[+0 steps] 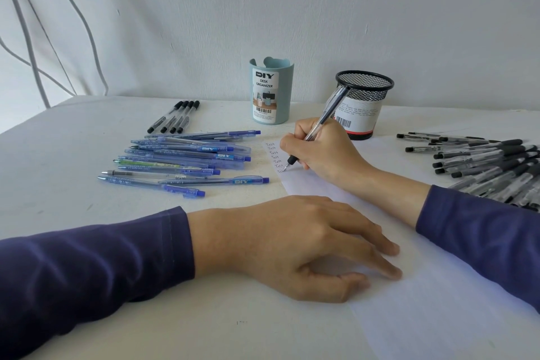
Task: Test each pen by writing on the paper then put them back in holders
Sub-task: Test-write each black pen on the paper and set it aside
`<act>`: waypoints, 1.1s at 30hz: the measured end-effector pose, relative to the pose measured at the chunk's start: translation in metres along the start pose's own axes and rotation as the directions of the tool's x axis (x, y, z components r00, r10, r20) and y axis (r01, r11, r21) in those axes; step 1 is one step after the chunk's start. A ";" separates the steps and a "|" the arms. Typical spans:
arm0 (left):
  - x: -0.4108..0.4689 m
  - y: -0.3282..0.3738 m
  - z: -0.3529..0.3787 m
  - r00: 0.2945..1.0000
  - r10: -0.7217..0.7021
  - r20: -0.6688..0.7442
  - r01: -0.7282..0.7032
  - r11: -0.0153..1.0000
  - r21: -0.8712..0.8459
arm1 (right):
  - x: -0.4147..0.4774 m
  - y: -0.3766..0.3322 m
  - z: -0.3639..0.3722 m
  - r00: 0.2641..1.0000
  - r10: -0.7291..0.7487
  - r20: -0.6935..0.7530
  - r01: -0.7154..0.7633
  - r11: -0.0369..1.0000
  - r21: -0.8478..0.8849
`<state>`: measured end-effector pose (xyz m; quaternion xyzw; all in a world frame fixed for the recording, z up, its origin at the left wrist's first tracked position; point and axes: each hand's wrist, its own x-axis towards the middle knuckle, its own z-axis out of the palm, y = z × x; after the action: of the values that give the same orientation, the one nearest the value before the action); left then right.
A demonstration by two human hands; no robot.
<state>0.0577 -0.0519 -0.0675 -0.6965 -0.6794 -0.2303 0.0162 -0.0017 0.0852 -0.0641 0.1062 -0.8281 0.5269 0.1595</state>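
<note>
As right hand (324, 152) pinches pen (327, 113), tip down-left, seemingly touching paper (438, 286), left hand (292, 242) relaxed

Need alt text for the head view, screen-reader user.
The right hand grips a clear pen and writes a column of "Test" on white paper, on which the left hand rests. Blue pens lie loose at left, black pens at right; a blue-grey desk organizer and a black mesh holder stand behind.

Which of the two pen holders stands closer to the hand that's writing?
The black wire-mesh cup, just behind the right hand; the pale blue plastic holder stands further left.
</note>
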 end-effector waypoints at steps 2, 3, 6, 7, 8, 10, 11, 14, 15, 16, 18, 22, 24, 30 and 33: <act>0.000 0.000 0.000 1.000 -0.002 0.000 0.002 1.000 0.003 | 0.000 0.001 0.000 1.000 0.002 0.001 -0.002 1.000 -0.001; -0.001 0.000 0.000 1.000 -0.002 -0.001 0.002 1.000 0.004 | 0.000 0.001 0.000 1.000 0.004 0.001 -0.004 1.000 -0.001; -0.001 -0.001 0.001 1.000 -0.001 0.001 0.001 1.000 0.002 | 0.001 0.002 0.000 1.000 0.014 -0.017 -0.014 1.000 0.012; -0.001 -0.001 0.001 1.000 -0.002 0.001 0.002 1.000 0.002 | 0.001 0.002 0.000 1.000 0.014 -0.021 -0.013 1.000 0.013; -0.001 -0.001 0.001 1.000 -0.004 0.001 0.004 1.000 0.001 | 0.001 0.001 0.000 1.000 0.012 -0.019 -0.012 1.000 0.011; -0.001 0.000 0.001 1.000 -0.004 0.001 0.004 1.000 0.001 | 0.001 0.001 0.000 1.000 0.010 -0.011 -0.010 1.000 0.008; -0.001 0.000 0.001 1.000 -0.003 0.001 0.003 1.000 0.002 | 0.001 0.001 0.000 1.000 0.010 -0.012 -0.010 1.000 0.005; -0.001 0.001 0.000 1.000 -0.002 0.001 0.002 1.000 0.003 | 0.001 0.002 0.000 1.000 0.013 -0.023 -0.012 1.000 0.009; -0.001 0.001 0.000 1.000 -0.002 0.001 0.002 1.000 0.004 | 0.001 0.003 0.000 1.000 0.013 -0.025 -0.012 1.000 0.014; 0.000 0.001 0.000 1.000 -0.001 0.001 0.001 1.000 0.005 | 0.001 0.003 0.000 1.000 0.012 -0.022 -0.012 1.000 0.018; 0.000 0.001 0.000 1.000 -0.001 0.000 0.001 1.000 0.009 | 0.000 0.003 0.000 1.000 0.007 -0.012 -0.007 1.000 0.012; 0.000 0.002 -0.001 1.000 -0.006 0.005 0.006 1.000 -0.001 | 0.001 0.004 -0.001 1.000 0.005 -0.017 -0.005 1.000 0.000; 0.000 0.001 -0.002 1.000 -0.009 0.004 0.009 1.000 -0.001 | 0.001 0.004 0.000 1.000 0.016 -0.016 -0.016 1.000 -0.008; -0.001 0.001 -0.001 1.000 -0.009 0.002 0.009 1.000 0.007 | 0.005 -0.010 -0.008 1.000 -0.007 -0.020 0.008 0.999 0.037; 0.000 0.001 0.000 1.000 -0.007 0.004 0.007 1.000 0.009 | 0.006 -0.020 -0.016 0.998 -0.033 0.046 0.032 0.999 0.009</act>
<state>0.0581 -0.0524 -0.0671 -0.6945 -0.6829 -0.2259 0.0173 0.0020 0.0917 -0.0389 0.1325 -0.8275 0.5251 0.1484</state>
